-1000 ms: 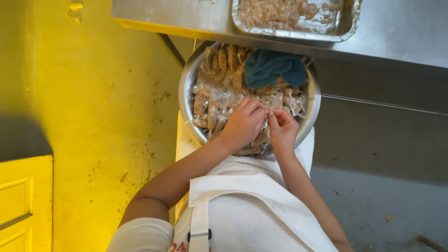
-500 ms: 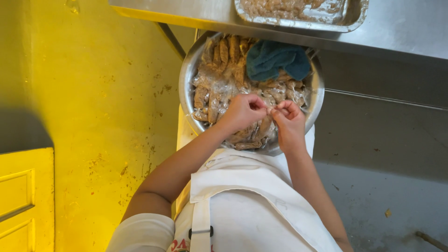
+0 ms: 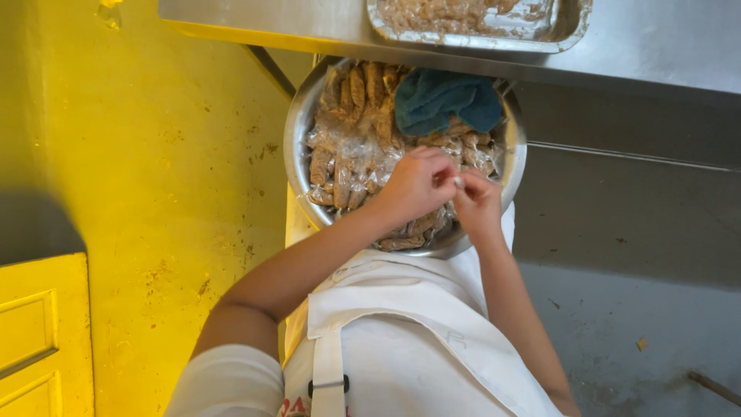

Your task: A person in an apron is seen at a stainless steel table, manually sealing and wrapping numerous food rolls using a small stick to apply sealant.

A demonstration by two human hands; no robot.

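While hands pinch, clear brown packets fill bowl, teal cloth

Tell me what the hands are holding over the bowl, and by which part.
Both hands, left hand and right hand, pinch a small whitish piece between their fingers; what it is cannot be told.

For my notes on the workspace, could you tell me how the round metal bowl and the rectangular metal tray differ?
The round metal bowl sits low by the person's lap, below the table edge; the rectangular metal tray rests on the steel table. The bowl holds clear-wrapped brown pieces and a teal cloth; the tray holds loose brownish food. The left hand and right hand meet over the bowl, not the tray. Both are shiny metal.
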